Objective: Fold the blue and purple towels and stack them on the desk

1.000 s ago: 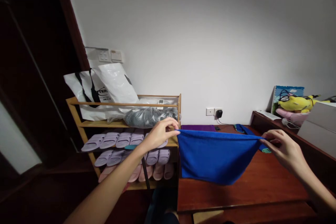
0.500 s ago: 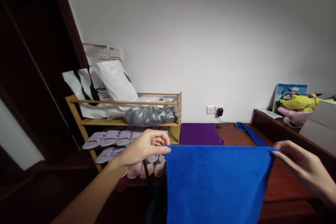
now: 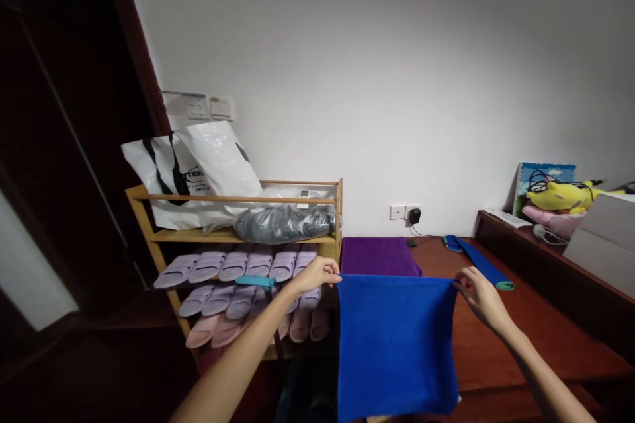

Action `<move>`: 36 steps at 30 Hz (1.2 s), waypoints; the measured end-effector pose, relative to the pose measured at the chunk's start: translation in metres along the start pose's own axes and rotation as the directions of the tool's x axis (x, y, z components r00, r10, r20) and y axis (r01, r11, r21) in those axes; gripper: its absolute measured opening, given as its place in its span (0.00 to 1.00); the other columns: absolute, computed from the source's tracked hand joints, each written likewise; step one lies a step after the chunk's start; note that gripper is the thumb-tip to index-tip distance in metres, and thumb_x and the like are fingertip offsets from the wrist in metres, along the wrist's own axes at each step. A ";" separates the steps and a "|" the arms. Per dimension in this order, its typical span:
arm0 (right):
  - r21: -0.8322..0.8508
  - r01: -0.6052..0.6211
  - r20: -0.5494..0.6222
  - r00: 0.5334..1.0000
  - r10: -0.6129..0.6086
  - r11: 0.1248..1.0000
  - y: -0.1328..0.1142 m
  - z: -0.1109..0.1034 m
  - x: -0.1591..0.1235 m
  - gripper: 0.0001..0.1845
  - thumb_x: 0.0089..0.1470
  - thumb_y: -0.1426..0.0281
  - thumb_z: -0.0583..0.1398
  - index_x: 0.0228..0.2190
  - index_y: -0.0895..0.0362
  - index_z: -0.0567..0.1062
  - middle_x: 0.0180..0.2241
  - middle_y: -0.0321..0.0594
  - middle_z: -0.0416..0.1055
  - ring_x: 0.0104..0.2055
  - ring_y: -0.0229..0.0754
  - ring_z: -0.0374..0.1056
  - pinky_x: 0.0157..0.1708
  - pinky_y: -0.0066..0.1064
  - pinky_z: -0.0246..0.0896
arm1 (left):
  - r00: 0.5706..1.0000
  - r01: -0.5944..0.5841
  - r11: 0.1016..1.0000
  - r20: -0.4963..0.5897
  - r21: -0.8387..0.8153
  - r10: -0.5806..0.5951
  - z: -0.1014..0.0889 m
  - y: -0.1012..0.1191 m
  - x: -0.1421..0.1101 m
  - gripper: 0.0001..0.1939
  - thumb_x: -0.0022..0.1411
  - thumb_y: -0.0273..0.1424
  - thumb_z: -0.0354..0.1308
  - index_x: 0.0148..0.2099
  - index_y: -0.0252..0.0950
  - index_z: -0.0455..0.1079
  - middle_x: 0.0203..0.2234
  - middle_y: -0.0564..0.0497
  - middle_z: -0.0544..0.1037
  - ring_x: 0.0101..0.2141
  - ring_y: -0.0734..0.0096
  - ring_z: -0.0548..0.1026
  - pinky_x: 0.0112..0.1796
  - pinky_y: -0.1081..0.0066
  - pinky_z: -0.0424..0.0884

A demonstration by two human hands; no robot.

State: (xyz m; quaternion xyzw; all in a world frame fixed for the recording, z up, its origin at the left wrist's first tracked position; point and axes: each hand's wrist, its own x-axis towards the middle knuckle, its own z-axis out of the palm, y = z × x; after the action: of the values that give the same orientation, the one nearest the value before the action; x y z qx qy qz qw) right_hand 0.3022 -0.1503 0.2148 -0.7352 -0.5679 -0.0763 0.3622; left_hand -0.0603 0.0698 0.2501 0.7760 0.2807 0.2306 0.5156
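a person's l hand (image 3: 320,275) and r hand (image 3: 479,294) each pinch a top corner of a plain blue cloth (image 3: 397,344), hung btwn them at the desk (image 3: 560,337), top edge taut, r side curled & shaded, w/ purple cloth (image 3: 380,256) behind.

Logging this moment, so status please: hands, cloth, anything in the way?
Left hand and right hand pinching blue cloth corners. Hanging spread. Purple cloth lying behind it.

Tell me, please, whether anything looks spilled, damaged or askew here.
Nothing looks spilled or damaged. The white bag on the wooden rack leans sideways, so it looks mildly askew; the blue cloth hangs between left hand and right hand.
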 end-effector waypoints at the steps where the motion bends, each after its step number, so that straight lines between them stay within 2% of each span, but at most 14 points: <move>1: -0.017 -0.002 -0.037 0.999 0.002 1.000 0.001 0.006 0.002 0.13 0.51 0.55 0.54 0.27 0.51 0.71 0.31 0.41 0.70 0.31 0.44 0.67 0.32 0.34 0.61 | 0.999 -0.007 1.000 -0.044 -0.002 0.007 0.003 -0.005 0.006 0.16 0.37 0.40 0.69 0.23 0.36 0.69 0.16 0.55 0.72 0.21 0.71 0.71 0.26 0.73 0.63; 4: 0.040 -0.115 -0.079 0.990 0.118 0.992 0.003 0.020 0.005 0.11 0.49 0.56 0.55 0.27 0.50 0.70 0.27 0.38 0.69 0.28 0.44 0.66 0.28 0.33 0.58 | 0.984 -0.017 1.000 -0.177 -0.019 0.013 0.010 -0.018 0.019 0.17 0.36 0.40 0.70 0.23 0.36 0.68 0.14 0.58 0.69 0.21 0.73 0.69 0.24 0.75 0.59; 6: 0.160 -0.237 -0.023 0.970 0.244 0.958 0.004 0.029 0.008 0.11 0.47 0.55 0.57 0.26 0.49 0.68 0.20 0.34 0.69 0.23 0.43 0.66 0.25 0.32 0.56 | 0.970 -0.002 0.999 -0.243 -0.042 -0.009 0.015 -0.028 0.025 0.18 0.35 0.40 0.70 0.22 0.36 0.67 0.13 0.59 0.67 0.19 0.74 0.67 0.21 0.76 0.56; 8: 0.258 -0.323 0.052 0.946 0.320 0.911 0.007 0.038 0.013 0.12 0.46 0.55 0.58 0.26 0.50 0.67 0.17 0.31 0.70 0.18 0.42 0.65 0.24 0.32 0.57 | 0.960 0.039 0.996 -0.275 -0.076 -0.058 0.019 -0.039 0.030 0.19 0.36 0.41 0.69 0.23 0.36 0.66 0.12 0.60 0.67 0.16 0.76 0.65 0.19 0.77 0.53; 12: 0.359 -0.405 0.144 0.914 0.379 0.841 0.019 0.060 0.023 0.13 0.48 0.55 0.55 0.27 0.51 0.66 0.24 0.35 0.77 0.21 0.42 0.71 0.28 0.32 0.62 | 0.945 0.161 0.971 -0.256 -0.175 -0.203 0.026 -0.058 0.040 0.18 0.44 0.43 0.66 0.30 0.36 0.64 0.14 0.54 0.73 0.12 0.73 0.68 0.15 0.78 0.50; 14: 0.394 -0.443 0.174 0.896 0.408 0.805 0.027 0.075 0.028 0.13 0.47 0.55 0.55 0.28 0.52 0.66 0.27 0.38 0.78 0.26 0.43 0.73 0.30 0.32 0.64 | 0.934 0.209 0.950 -0.242 -0.231 -0.264 0.028 -0.066 0.047 0.18 0.47 0.42 0.65 0.32 0.36 0.63 0.21 0.48 0.78 0.16 0.69 0.74 0.15 0.78 0.53; 17: 0.414 -0.499 0.206 0.866 0.455 0.762 0.039 0.097 0.037 0.13 0.44 0.57 0.56 0.27 0.53 0.66 0.29 0.41 0.78 0.27 0.45 0.74 0.29 0.32 0.64 | 0.912 0.260 0.917 -0.235 -0.302 -0.336 0.033 -0.080 0.062 0.18 0.50 0.40 0.65 0.33 0.36 0.61 0.28 0.43 0.80 0.24 0.64 0.79 0.17 0.79 0.60; 24: 0.385 -0.558 0.255 0.830 0.496 0.735 0.066 0.140 0.057 0.10 0.43 0.60 0.54 0.27 0.53 0.66 0.31 0.41 0.78 0.30 0.44 0.75 0.24 0.29 0.63 | 0.870 0.312 0.881 -0.265 -0.357 -0.416 0.037 -0.117 0.098 0.15 0.56 0.38 0.62 0.35 0.35 0.60 0.34 0.40 0.80 0.32 0.62 0.80 0.22 0.79 0.66; 28: 0.322 -0.557 0.273 0.829 0.488 0.766 0.082 0.164 0.067 0.15 0.45 0.58 0.54 0.32 0.54 0.69 0.32 0.41 0.78 0.30 0.44 0.75 0.27 0.30 0.65 | 0.866 0.318 0.897 -0.291 -0.307 -0.407 0.039 -0.134 0.115 0.15 0.58 0.39 0.60 0.40 0.34 0.63 0.38 0.37 0.79 0.35 0.61 0.80 0.27 0.74 0.70; 31: 0.270 -0.524 0.289 0.844 0.451 0.808 0.086 0.189 0.066 0.25 0.47 0.56 0.53 0.45 0.55 0.69 0.40 0.45 0.77 0.38 0.46 0.74 0.35 0.34 0.67 | 0.869 0.302 0.930 -0.340 -0.210 -0.359 0.053 -0.142 0.119 0.21 0.60 0.37 0.58 0.52 0.33 0.60 0.48 0.33 0.74 0.42 0.58 0.77 0.37 0.66 0.73; 32: 0.255 -0.503 0.294 0.854 0.429 0.826 0.085 0.198 0.062 0.29 0.48 0.56 0.53 0.50 0.55 0.66 0.45 0.47 0.75 0.43 0.47 0.73 0.40 0.36 0.67 | 0.871 0.290 0.943 -0.364 -0.165 -0.331 0.062 -0.145 0.117 0.25 0.60 0.36 0.57 0.56 0.33 0.57 0.53 0.32 0.70 0.47 0.57 0.74 0.42 0.63 0.71; 34: 0.237 -0.455 0.314 0.872 0.375 0.858 0.081 0.218 0.047 0.37 0.48 0.53 0.54 0.58 0.55 0.59 0.54 0.48 0.68 0.53 0.48 0.66 0.51 0.41 0.61 | 0.886 0.243 0.968 -0.390 -0.067 -0.250 0.083 -0.153 0.108 0.31 0.60 0.34 0.57 0.63 0.36 0.52 0.61 0.36 0.60 0.58 0.57 0.63 0.53 0.59 0.62; 36: 0.191 -0.374 0.330 0.895 0.299 0.908 0.076 0.235 0.025 0.40 0.49 0.51 0.54 0.60 0.53 0.57 0.59 0.45 0.60 0.61 0.49 0.55 0.59 0.46 0.49 | 0.937 0.154 0.977 -0.336 0.148 -0.096 0.105 -0.165 0.093 0.33 0.60 0.34 0.56 0.65 0.41 0.50 0.64 0.45 0.52 0.63 0.60 0.50 0.60 0.58 0.49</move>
State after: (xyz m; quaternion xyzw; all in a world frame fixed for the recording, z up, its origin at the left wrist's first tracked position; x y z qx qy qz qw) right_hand 0.3078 0.0080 0.0232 -0.7745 -0.4833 0.1697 0.3713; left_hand 0.0434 0.1130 0.0647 0.7492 0.4300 0.2975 0.4065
